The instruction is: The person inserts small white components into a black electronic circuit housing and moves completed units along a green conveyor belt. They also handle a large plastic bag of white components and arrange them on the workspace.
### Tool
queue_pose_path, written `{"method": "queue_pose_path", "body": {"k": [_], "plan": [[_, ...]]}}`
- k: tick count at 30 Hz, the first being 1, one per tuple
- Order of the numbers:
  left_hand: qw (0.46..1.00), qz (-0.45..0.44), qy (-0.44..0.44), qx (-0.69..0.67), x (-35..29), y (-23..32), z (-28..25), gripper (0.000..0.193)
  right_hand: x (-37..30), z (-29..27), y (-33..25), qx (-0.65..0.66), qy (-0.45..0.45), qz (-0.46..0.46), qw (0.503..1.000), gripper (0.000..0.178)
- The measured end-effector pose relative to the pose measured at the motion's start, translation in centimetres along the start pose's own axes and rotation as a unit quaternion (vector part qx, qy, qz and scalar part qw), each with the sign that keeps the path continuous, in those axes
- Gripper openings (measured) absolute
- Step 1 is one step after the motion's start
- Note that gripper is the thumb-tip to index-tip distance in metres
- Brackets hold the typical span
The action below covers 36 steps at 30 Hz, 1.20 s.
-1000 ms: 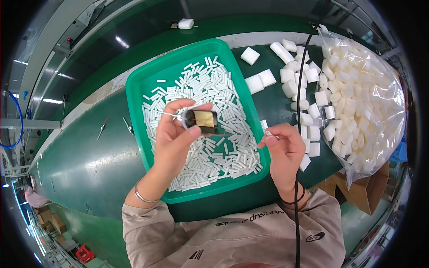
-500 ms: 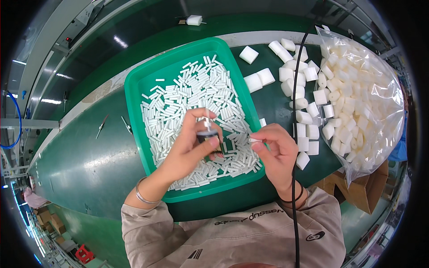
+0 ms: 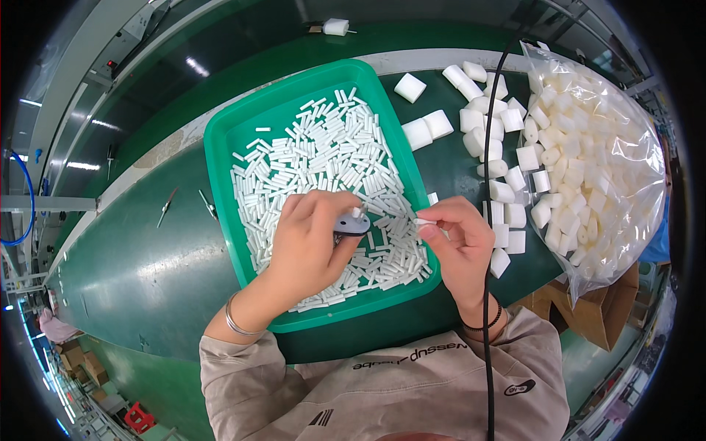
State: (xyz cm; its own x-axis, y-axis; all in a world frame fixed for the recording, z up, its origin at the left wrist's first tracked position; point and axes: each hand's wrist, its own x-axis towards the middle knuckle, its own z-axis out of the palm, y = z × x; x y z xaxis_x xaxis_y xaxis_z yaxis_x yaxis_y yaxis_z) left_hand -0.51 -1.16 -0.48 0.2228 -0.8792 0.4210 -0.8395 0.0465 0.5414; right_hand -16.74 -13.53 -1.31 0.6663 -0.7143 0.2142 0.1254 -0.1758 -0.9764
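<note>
While the left hand grips a small grey part over the green tray — the right hand pinches a white tube

Left hand raised mid-frame, fingers curled inward, thumb pressed toward fingertips. Right hand beside it, thumb and forefinger pinched. Both forearms enter from below.

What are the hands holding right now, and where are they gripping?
The left hand pinches a small grey part by its left end; the right hand holds a short white tube by its right end, between its fingertips.
</note>
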Motion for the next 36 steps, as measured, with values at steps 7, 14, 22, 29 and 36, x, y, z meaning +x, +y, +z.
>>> {"method": "queue_pose_path", "body": {"k": [7,14,22,29,36], "plan": [[0.993,0.044,-0.053,0.095,0.2,0.4,0.4,0.034,0.2,-0.2,0.0,-0.008,-0.001,0.006,1.0,0.017],[0.992,0.035,-0.028,0.12,0.1,0.3,0.5,0.038,0.1,-0.2,-0.3,-0.001,-0.001,0.004,1.0,0.016],[0.962,0.092,-0.079,0.246,-0.1,0.7,0.4,0.047,0.4,-0.1,-0.5,-0.204,-0.021,-0.113,0.972,0.016],[0.991,-0.023,-0.118,-0.061,-0.1,1.3,0.5,0.06,0.0,0.6,-0.2,-0.172,-0.069,-0.065,0.981,0.012],[0.984,-0.052,0.013,-0.17,-0.3,0.9,1.1,0.052,-0.3,0.9,0.0,-0.105,-0.042,-0.046,0.992,0.013]]}}
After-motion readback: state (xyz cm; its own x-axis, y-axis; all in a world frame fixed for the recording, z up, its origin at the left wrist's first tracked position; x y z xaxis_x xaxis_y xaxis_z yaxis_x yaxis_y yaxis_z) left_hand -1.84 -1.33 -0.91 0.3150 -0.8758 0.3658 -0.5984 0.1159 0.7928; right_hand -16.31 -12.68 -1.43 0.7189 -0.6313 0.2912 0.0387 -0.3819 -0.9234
